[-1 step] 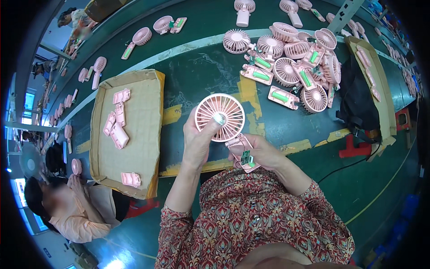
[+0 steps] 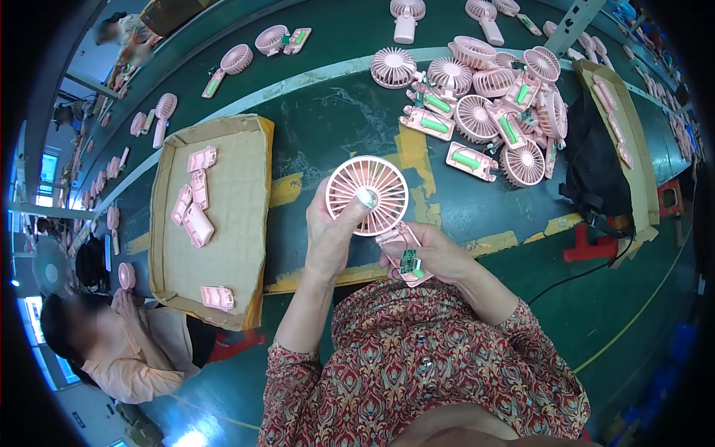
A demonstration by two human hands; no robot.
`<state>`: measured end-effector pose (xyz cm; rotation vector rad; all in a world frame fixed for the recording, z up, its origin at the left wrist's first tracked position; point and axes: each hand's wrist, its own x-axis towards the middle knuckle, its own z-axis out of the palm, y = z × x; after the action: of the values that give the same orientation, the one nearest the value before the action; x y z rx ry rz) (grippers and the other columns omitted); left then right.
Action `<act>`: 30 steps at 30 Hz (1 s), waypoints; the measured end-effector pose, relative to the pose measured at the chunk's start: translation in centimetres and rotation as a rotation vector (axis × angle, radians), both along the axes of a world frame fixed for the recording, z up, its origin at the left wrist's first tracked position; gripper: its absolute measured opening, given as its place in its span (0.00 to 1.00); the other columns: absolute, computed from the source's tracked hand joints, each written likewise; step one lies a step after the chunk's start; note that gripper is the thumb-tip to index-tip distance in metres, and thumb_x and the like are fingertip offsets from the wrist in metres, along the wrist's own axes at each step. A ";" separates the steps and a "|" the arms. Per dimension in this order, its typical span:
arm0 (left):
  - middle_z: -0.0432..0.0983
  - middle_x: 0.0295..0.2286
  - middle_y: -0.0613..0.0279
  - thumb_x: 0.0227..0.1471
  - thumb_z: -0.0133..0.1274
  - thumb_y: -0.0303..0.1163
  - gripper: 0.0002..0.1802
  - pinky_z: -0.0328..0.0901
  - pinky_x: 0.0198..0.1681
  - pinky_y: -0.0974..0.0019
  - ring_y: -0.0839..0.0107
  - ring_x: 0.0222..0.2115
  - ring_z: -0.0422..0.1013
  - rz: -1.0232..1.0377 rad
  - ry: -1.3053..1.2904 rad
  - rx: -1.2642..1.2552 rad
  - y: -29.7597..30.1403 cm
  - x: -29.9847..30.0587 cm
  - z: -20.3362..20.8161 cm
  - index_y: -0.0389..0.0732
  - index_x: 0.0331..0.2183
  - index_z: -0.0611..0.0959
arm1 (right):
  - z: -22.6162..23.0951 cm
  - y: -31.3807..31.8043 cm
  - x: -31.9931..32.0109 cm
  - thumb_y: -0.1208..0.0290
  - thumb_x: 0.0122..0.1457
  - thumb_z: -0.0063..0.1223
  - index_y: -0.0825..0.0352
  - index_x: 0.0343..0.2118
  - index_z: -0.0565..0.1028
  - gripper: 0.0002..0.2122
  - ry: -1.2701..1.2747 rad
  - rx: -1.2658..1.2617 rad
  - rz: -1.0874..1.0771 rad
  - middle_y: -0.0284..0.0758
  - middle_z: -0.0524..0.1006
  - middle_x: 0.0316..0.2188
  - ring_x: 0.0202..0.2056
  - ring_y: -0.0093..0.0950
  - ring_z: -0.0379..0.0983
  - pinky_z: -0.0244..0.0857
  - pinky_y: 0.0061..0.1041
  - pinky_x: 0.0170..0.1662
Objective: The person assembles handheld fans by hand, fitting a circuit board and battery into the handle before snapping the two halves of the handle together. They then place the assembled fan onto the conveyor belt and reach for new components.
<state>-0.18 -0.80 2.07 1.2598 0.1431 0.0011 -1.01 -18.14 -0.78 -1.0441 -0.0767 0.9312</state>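
Observation:
A pink handheld fan (image 2: pixel 383 173) is between my two hands, its round grille facing up. My left hand (image 2: pixel 328 227) grips the fan head, the thumb lying over the grille near the hub. My right hand (image 2: pixel 439 253) holds the opened handle (image 2: pixel 398 237) below the head. A small green circuit board (image 2: pixel 408 260) and a bright green piece show at the handle's lower end. My right fingertips are partly hidden behind the handle.
A cardboard tray (image 2: pixel 231 261) with several pink handle covers (image 2: pixel 197 226) stands at left. Piled fans (image 2: pixel 477 119), some with green batteries exposed, lie far right beside a black bag (image 2: pixel 596 164). A co-worker (image 2: pixel 126 350) sits at lower left. More fans (image 2: pixel 237 59) line the conveyor beyond.

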 end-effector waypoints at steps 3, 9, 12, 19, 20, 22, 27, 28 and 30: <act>0.73 0.38 0.57 0.47 0.59 0.36 0.26 0.65 0.43 0.70 0.75 0.37 0.70 0.012 0.029 -0.003 -0.2 -0.1 -0.4 0.31 0.45 0.71 | 0.0 0.3 -0.5 0.66 0.59 0.51 0.68 0.41 0.70 0.12 -0.050 0.006 -0.043 0.32 0.75 0.27 0.27 0.20 0.73 0.67 0.19 0.30; 0.73 0.39 0.56 0.47 0.59 0.37 0.28 0.65 0.44 0.70 0.75 0.38 0.70 0.000 0.052 -0.054 -0.4 -0.5 -1.0 0.31 0.46 0.71 | 0.6 0.6 -0.8 0.65 0.59 0.49 0.68 0.33 0.69 0.10 -0.151 -0.099 -0.061 0.32 0.74 0.22 0.24 0.20 0.73 0.67 0.19 0.27; 0.73 0.39 0.57 0.48 0.59 0.38 0.28 0.65 0.44 0.69 0.74 0.39 0.70 0.003 0.057 -0.032 -0.5 -0.5 -0.9 0.31 0.46 0.70 | 0.1 0.4 -0.9 0.64 0.60 0.49 0.68 0.31 0.69 0.11 -0.247 -0.106 -0.108 0.33 0.74 0.21 0.23 0.20 0.72 0.66 0.19 0.25; 0.68 0.42 0.47 0.40 0.57 0.23 0.29 0.63 0.46 0.61 0.55 0.44 0.67 0.155 -0.476 1.157 0.0 -1.0 -1.7 0.34 0.47 0.70 | -2.1 0.3 0.8 0.62 0.60 0.47 0.69 0.33 0.70 0.13 -0.070 -0.231 -0.205 0.33 0.73 0.20 0.20 0.22 0.73 0.68 0.21 0.23; 0.69 0.41 0.48 0.38 0.57 0.21 0.26 0.64 0.46 0.61 0.56 0.43 0.68 0.047 -0.474 1.042 -0.3 -1.5 -1.3 0.34 0.44 0.74 | -2.7 0.2 1.1 0.63 0.60 0.48 0.69 0.33 0.71 0.12 -0.041 -0.227 -0.224 0.33 0.73 0.21 0.20 0.22 0.73 0.68 0.21 0.23; 0.74 0.36 0.53 0.36 0.60 0.20 0.21 0.65 0.43 0.63 0.59 0.39 0.71 -0.168 -0.492 0.933 -1.2 -2.3 -0.5 0.35 0.39 0.78 | -3.1 0.2 1.2 0.69 0.59 0.47 0.69 0.34 0.71 0.08 -0.171 -0.294 -0.237 0.33 0.74 0.22 0.21 0.22 0.73 0.68 0.22 0.24; 0.76 0.31 0.53 0.38 0.59 0.21 0.15 0.68 0.36 0.63 0.58 0.32 0.73 -0.223 -0.476 0.991 -2.1 -2.4 -1.7 0.35 0.34 0.80 | -4.5 0.2 1.3 0.76 0.58 0.41 0.70 0.34 0.70 0.06 -0.297 -0.293 -0.208 0.33 0.74 0.23 0.22 0.23 0.74 0.68 0.21 0.24; 0.76 0.29 0.52 0.39 0.58 0.21 0.13 0.68 0.34 0.63 0.57 0.30 0.74 -0.190 -0.477 1.020 -2.1 -2.3 -1.8 0.35 0.34 0.80 | -4.5 0.1 1.5 0.74 0.59 0.39 0.71 0.35 0.69 0.07 -0.275 -0.329 -0.184 0.34 0.74 0.23 0.23 0.23 0.74 0.69 0.21 0.24; 0.76 0.26 0.50 0.43 0.57 0.22 0.10 0.68 0.30 0.64 0.56 0.26 0.74 -0.151 -0.460 1.059 -1.8 -2.3 -2.3 0.34 0.32 0.80 | -3.8 0.1 1.7 0.70 0.62 0.36 0.71 0.36 0.67 0.09 -0.159 -0.310 -0.155 0.37 0.75 0.24 0.24 0.24 0.75 0.70 0.21 0.25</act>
<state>-2.47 -2.56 -0.20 2.2819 -0.4097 0.2653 0.66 -18.03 -4.55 -1.3909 0.0173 0.7319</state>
